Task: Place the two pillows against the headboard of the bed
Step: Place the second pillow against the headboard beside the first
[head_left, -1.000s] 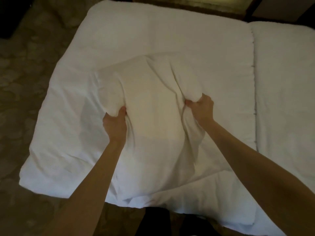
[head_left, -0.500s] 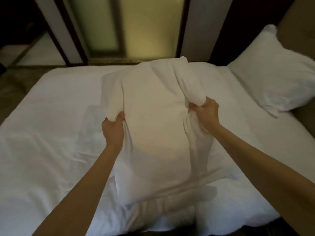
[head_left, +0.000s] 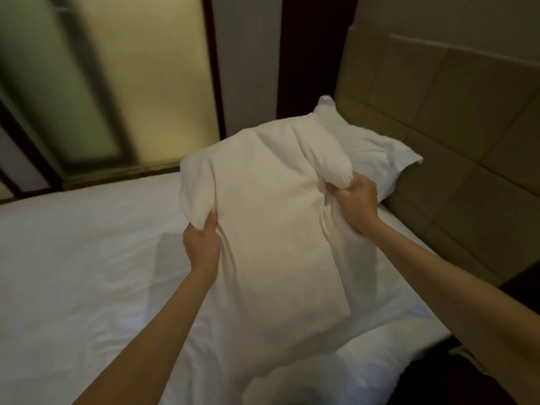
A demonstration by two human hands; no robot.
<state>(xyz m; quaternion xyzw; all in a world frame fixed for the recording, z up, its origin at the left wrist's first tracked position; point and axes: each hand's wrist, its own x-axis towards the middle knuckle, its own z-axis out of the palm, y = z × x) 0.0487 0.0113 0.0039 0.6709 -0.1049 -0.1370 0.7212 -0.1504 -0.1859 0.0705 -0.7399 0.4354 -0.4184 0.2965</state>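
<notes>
- Pillow (head_left: 271, 244) up in the air over the bed (head_left: 87, 273), a soft white cotton rectangle held lengthwise, its top corners bunched into rounded lobes and its lower end sagging toward the near mattress edge.
- Left hand (head_left: 201, 247) is clamped tight on a fistful of the pillow's left side, thumb pressed into the fabric, creases fanning down from the grip.
- Right hand (head_left: 355, 204) is fisted round the right upper corner, squeezing it into a plump bulge above the knuckles.
- Second pillow (head_left: 377, 159), also white and wrinkled, leans tilted against the headboard (head_left: 453, 141), partly hidden behind the held one; one pointed corner pokes up.
- Headboard is tan, smooth, cut into padded rectangular panels with visible seams.
- Sheet on the bed lies flat, white, lightly rumpled; frosted glass panels (head_left: 140, 83) in dark frames glow yellowish beyond.
- Against half a second ago: the view has swung right, the headboard now fills the right side, and the held pillow has travelled toward it, now overlapping the second pillow. Both grips unchanged.
</notes>
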